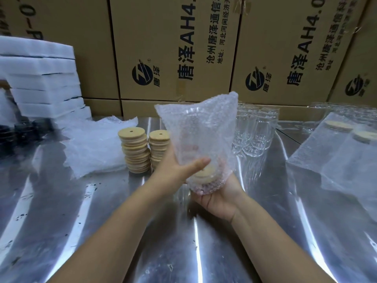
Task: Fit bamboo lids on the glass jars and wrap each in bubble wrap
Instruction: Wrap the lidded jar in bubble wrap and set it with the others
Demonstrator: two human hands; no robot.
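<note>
A glass jar with a bamboo lid sits inside a bubble wrap bag (201, 133), lid end pointing toward me. The bag is held up above the steel table (126, 221). My left hand (179, 170) grips the bag's left side, thumb across the front. My right hand (220, 197) cups the bag from below, under the lid end. Two stacks of round bamboo lids (135, 150) stand just left of the bag. Several bare glass jars (253, 129) stand behind it to the right. A pile of bubble wrap bags (95, 146) lies left of the lids.
Wrapped, lidded jars (342, 152) lie at the right of the table. White foam sheets (44, 78) are stacked at the far left, with dark items (22, 129) below them. Cardboard boxes (175, 48) form a wall along the back.
</note>
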